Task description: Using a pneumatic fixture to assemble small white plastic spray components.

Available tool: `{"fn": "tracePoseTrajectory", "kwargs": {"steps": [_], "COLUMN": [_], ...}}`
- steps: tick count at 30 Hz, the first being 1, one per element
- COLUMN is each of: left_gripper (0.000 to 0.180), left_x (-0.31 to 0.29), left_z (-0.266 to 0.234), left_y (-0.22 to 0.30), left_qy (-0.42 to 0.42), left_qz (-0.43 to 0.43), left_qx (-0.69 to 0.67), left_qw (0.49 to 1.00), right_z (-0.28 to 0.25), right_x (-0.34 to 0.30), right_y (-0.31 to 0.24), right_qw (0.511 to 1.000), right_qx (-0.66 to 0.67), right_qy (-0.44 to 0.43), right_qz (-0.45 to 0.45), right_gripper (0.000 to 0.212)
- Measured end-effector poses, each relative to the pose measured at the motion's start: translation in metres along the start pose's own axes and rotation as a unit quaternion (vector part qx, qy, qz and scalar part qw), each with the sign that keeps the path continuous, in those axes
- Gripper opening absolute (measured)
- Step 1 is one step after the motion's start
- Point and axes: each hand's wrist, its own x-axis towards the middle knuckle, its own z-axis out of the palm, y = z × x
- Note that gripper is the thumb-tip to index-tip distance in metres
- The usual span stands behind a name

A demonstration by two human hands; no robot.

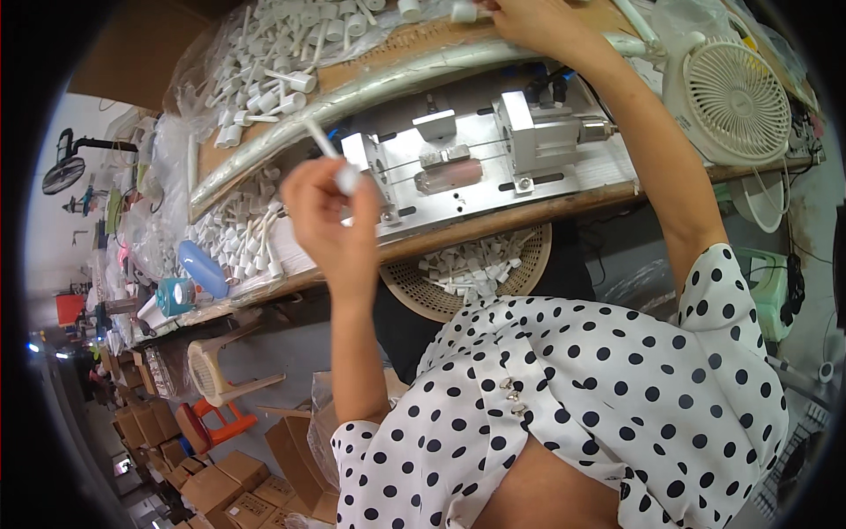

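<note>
My left hand (330, 216) is raised over the workbench edge and grips a small white plastic pump part (335, 160) with a thin tube sticking up to the left. My right hand (529, 19) reaches to the far side of the bench, its fingers on a white plastic piece (464, 11) near the top edge. Between the hands sits a metal press fixture (493, 145) on an aluminium plate, with a clear tube lying in its middle. Heaps of white pump parts (282, 53) cover the bench behind it.
A round woven basket (414, 295) of white parts rests on my lap under the bench edge. A white desk fan (736, 101) stands at the right. A blue bottle (203, 267) lies at the bench's left end. Plastic stools and cardboard boxes (220, 485) crowd the floor.
</note>
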Motion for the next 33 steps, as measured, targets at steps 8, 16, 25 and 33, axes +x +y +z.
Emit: {"fn": "tracePoseTrajectory", "kwargs": {"steps": [8, 16, 25, 33], "left_gripper": [0.027, 0.026, 0.020, 0.041], "left_x": [-0.040, -0.038, 0.047, 0.134], "left_z": [0.045, 0.052, 0.009, -0.022], "left_y": [0.009, 0.020, 0.005, -0.060], "left_qy": [-0.148, -0.206, -0.025, -0.117], "left_qz": [0.114, 0.101, 0.043, -0.016], "left_qx": [0.148, 0.163, 0.145, 0.453], "left_qw": [0.971, 0.960, 0.988, 0.884], "right_z": [-0.013, -0.022, -0.027, 0.017], "right_x": [-0.006, -0.028, -0.092, -0.100], "right_y": [-0.035, -0.051, -0.065, -0.084], "right_qw": [0.987, 0.994, 0.955, 0.936], "right_qx": [-0.064, 0.085, 0.202, 0.134], "right_qy": [-0.074, 0.018, 0.009, -0.078], "right_qz": [-0.126, -0.065, -0.217, -0.317], "right_gripper": [0.023, 0.021, 0.017, 0.019]}}
